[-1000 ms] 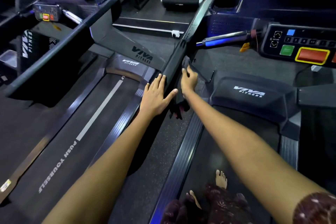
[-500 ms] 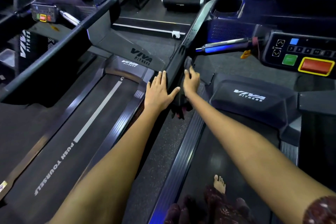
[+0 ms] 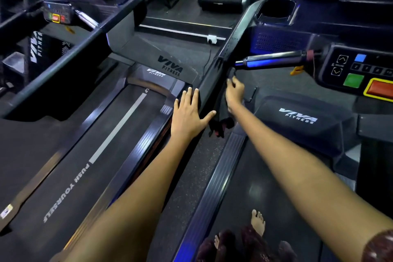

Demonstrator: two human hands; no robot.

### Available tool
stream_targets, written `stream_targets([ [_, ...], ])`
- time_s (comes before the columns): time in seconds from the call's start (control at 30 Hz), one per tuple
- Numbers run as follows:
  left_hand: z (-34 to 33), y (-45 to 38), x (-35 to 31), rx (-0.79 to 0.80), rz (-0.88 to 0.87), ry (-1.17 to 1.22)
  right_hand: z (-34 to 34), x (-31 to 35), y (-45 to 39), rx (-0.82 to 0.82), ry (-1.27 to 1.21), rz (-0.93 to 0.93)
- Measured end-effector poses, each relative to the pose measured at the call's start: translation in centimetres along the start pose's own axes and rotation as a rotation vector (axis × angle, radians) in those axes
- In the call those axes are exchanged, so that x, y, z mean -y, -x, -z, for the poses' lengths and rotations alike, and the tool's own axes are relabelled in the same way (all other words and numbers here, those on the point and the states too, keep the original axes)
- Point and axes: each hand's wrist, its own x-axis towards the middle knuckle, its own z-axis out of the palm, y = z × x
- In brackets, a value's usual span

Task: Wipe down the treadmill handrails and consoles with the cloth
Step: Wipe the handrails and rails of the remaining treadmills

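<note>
In the head view, we saw the dark handrail [image 3: 228, 49] run lengthwise from near centre away to the far right, between our two hands. Our left hand [image 3: 188, 116] lay flat against its left face, fingers straight and spread. Our right hand [image 3: 234, 92], farther along, gripped the dark cloth [image 3: 220, 112] against its right side.

head view | worn high, faces forward and down | close above the handrail [image 3: 214, 83] | no second view
</note>
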Motion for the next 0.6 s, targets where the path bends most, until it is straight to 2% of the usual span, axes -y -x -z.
stream_targets([
  [0.2,0.2,0.1,-0.2,0.014,-0.003,-0.012,1.1,-0.3,4.5,0.031,0.117,0.215],
  [0.4,0.4,0.2,-0.2,0.014,-0.007,-0.020,1.7,3.0,1.9,0.037,0.161,0.354],
  [0.5,0.3,0.1,-0.1,0.020,-0.011,-0.045,1.9,4.6,2.1,0.098,0.408,0.480],
  [0.6,0.2,0.0,0.0,0.018,-0.018,-0.074,2.6,4.2,5.2,0.194,0.691,0.705],
])
